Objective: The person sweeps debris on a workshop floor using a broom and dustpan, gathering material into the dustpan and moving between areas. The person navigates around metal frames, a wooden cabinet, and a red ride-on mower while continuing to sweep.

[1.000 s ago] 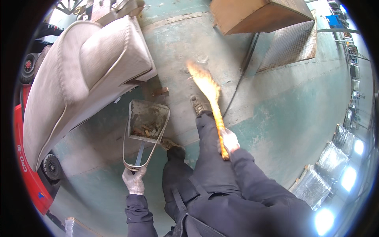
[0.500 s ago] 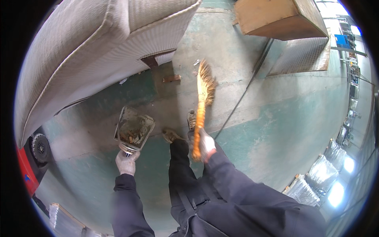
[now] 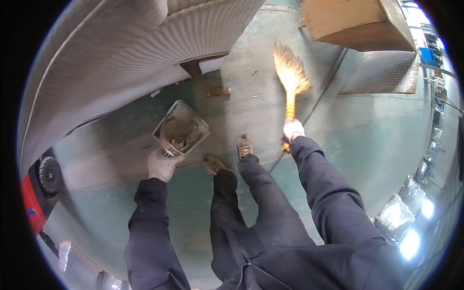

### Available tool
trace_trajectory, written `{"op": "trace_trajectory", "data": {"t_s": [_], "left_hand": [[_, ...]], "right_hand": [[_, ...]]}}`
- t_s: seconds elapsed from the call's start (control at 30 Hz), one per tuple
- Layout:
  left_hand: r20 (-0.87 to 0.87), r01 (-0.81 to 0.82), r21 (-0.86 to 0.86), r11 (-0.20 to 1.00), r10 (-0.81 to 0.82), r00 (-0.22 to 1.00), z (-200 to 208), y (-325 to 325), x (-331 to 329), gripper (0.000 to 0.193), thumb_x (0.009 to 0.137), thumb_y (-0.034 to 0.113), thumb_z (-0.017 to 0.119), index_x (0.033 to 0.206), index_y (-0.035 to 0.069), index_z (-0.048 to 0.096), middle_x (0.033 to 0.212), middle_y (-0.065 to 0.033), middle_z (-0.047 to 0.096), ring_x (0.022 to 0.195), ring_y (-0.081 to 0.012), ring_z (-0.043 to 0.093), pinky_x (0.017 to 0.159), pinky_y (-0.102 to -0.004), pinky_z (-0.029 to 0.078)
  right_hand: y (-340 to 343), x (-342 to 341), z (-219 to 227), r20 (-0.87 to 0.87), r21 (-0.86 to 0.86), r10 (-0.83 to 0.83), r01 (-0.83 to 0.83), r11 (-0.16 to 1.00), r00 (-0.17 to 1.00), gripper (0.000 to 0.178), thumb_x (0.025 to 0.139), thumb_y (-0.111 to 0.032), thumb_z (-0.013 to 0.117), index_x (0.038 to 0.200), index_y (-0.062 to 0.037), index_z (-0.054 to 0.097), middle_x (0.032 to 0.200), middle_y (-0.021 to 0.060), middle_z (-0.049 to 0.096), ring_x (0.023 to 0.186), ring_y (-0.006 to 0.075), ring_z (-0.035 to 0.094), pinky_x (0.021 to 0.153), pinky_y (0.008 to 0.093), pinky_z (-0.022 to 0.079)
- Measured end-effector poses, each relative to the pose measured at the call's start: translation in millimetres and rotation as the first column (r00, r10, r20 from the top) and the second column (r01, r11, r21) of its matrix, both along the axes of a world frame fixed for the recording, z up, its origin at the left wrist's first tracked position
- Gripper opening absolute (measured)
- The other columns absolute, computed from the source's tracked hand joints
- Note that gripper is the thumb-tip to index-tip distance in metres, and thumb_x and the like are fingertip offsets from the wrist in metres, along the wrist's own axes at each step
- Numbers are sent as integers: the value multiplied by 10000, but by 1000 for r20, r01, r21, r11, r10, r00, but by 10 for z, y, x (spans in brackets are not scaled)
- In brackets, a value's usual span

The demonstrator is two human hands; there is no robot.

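My gloved left hand [image 3: 162, 165] is closed round the handle of a dirty, pale dustpan [image 3: 196, 141], its open mouth turned up and away from me. Some debris [image 3: 180, 142] lies at the end near the hand. Out to the right, my gloved right hand [image 3: 293, 129] grips a straw hand broom [image 3: 291, 77] by its orange-wrapped handle. The broom's bristles fan out toward the far side, over the floor; whether they touch it I cannot tell. A brown block-like scrap [image 3: 219, 91] lies on the floor between dustpan and broom.
A large, pale fabric-covered bulk [image 3: 125, 63] fills the far left. At the far right stand a wooden box [image 3: 348, 24] and a metal tread plate [image 3: 382, 72]. A dark cable [image 3: 319, 99] crosses the floor near the broom. A red vehicle [image 3: 33, 205] is at left.
My right hand and the broom have swung right and farther out, the bristles spreading. The dustpan has moved right and farther from me, tilting. My right foot shows more fully.
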State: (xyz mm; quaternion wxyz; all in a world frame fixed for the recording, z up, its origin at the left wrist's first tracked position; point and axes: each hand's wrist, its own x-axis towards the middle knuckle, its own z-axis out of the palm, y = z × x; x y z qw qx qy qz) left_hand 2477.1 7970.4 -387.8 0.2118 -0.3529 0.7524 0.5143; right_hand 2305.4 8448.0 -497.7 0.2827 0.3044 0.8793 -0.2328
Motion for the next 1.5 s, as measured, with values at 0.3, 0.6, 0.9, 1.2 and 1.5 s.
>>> {"op": "trace_trajectory", "data": {"t_s": [0.3,0.6,0.9,1.2,1.5], "left_hand": [[157,255,-119,960,-235,959,-379,58,-757,417,736,287,960,1061,41,873,1019,-163,876,991,-327,845,922,-440,631],[157,56,78,995,-68,985,-679,-229,-481,508,731,8,991,1205,-75,828,1146,-100,872,1025,-187,802,956,-374,631],[144,107,-37,994,-101,984,-870,-319,-312,533,715,135,1019,1206,-2,865,1151,-158,890,1141,-288,841,1001,-409,617],[164,-27,-27,999,31,986,-206,-65,123,509,757,116,1017,1219,-23,856,1179,-156,890,1107,-270,836,995,-405,619],[119,133,-85,987,-122,985,48,-485,679,528,715,135,1029,1195,-9,864,1140,-174,887,1106,-294,842,984,-420,623]], "right_hand": [[-995,1929,804,394,-233,372,-300,925,840,486,1153,-410,577,1482,-52,558,1141,354,802,1107,537,790,950,576,630],[115,1634,2336,401,-261,4,110,959,916,530,1186,-288,595,1678,-103,531,916,167,770,639,291,749,614,454,636],[-1185,2190,738,336,-254,402,-329,910,852,598,1153,-404,592,1607,-23,510,1163,385,782,1149,573,756,973,610,618],[-183,1882,2578,533,-322,-131,344,882,836,607,1186,-342,622,1757,-209,463,821,55,666,544,165,655,467,365,571],[149,2030,1494,225,-52,-89,103,993,970,497,1166,-403,597,1489,-26,622,1184,284,810,1051,487,799,920,544,644]]}}
